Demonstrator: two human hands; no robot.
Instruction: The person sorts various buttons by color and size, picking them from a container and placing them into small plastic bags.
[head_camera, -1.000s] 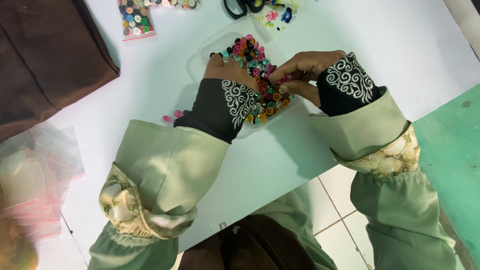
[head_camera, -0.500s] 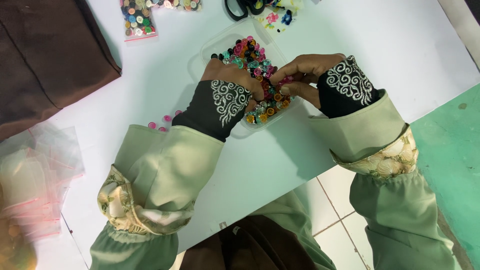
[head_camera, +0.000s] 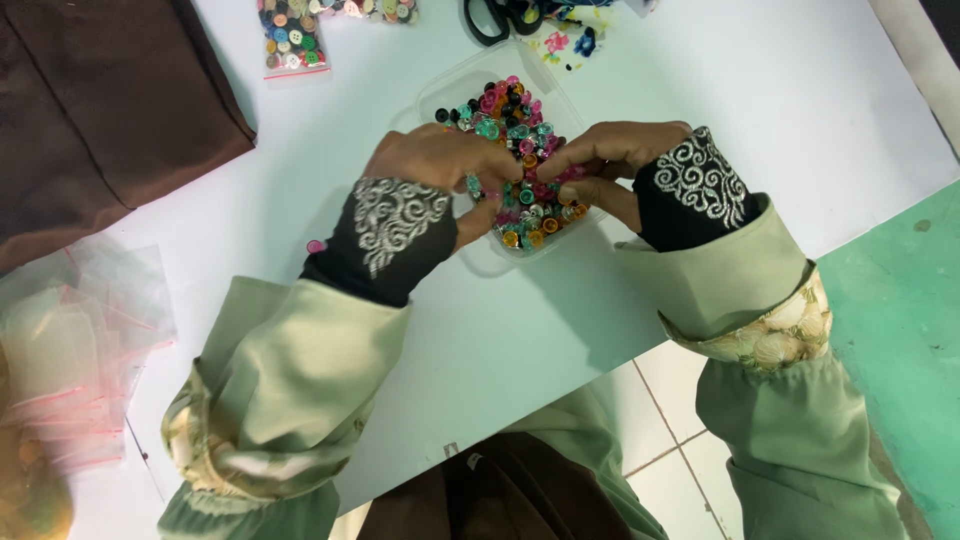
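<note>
**A:** Where are the hands?

**B:** Both are over a clear plastic tray (head_camera: 445, 92) heaped with small colourful buttons (head_camera: 515, 130), on a white tabletop (head_camera: 760, 90). The left hand (head_camera: 440, 165) is curled, fingertips dipped into the pile. The right hand (head_camera: 610, 160) is curled as well, fingers bent down among the buttons; whether either has pinched a button, I cannot tell. The two hands almost meet at the tray's middle.

**A:** What are the sleeves like?

**B:** Black cuffs with silver swirl embroidery under wide sage-green sleeves.

**A:** And around the tray?

**B:** A small clear bag of mixed buttons (head_camera: 290, 40) lies at the upper left, black-handled scissors (head_camera: 500, 15) at the top edge, with a few flower-shaped pieces (head_camera: 570, 42) just beside them. Brown cloth (head_camera: 100, 110) covers the left end of the tabletop, a stack of empty clear bags (head_camera: 70, 350) lies below it, and one pink button (head_camera: 316, 246) sits loose by the left cuff.
</note>
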